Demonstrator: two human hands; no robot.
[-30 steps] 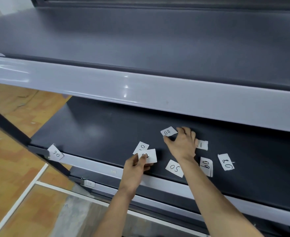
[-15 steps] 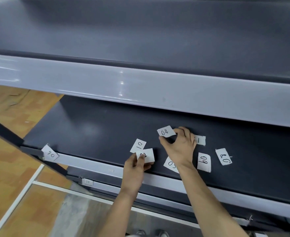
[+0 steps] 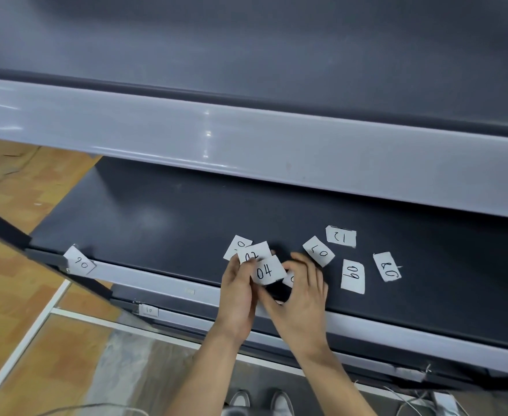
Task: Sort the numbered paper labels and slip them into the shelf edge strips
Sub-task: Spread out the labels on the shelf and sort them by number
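- I see the left hand [image 3: 237, 292] gripping label 02 [image 3: 254, 253], thumb across its lower edge, with another label [image 3: 240, 244] fanned behind it at 11 o'clock
- The right hand [image 3: 302, 298] pinches label 04 [image 3: 266, 270] at its lower right edge; this label overlaps label 02
- Both hands hover over the front of the middle shelf [image 3: 156, 211]
- Flat on that shelf, from the right hand: label 07 [image 3: 318, 251] at 1 o'clock, label 12 [image 3: 341, 237] beyond it, label 09 [image 3: 353, 276] at 2 o'clock, label 08 [image 3: 387, 266] past that
- A half-hidden label [image 3: 288, 279] lies under the right fingers; I cannot read it
- Label 06 [image 3: 80, 262] stands at the shelf's left front corner, 9 o'clock from the hands
- Label 10 [image 3: 149, 310] sits in the lower edge strip [image 3: 186, 321], at 8 o'clock
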